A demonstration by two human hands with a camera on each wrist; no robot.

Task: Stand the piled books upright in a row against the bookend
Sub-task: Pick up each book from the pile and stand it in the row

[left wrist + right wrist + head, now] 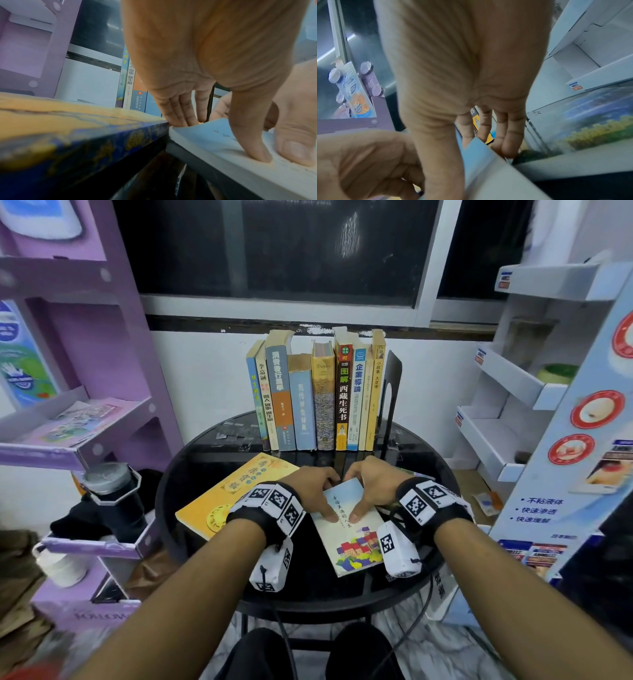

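Observation:
A pale blue paperback with coloured houses on its cover lies on the round black table. My left hand and right hand both hold its far end, thumbs pressing on the cover and fingers curled over the far edge. The left wrist view shows my left thumb on the paperback. A yellow book lies flat to the left. Behind, several books stand upright against a black bookend. A landscape-covered book lies flat on the right, mostly hidden under my right wrist.
A purple cardboard shelf stands left of the table, with a dark bottle on its lower ledge. A white and blue display shelf stands on the right. A wall and dark window are behind the book row.

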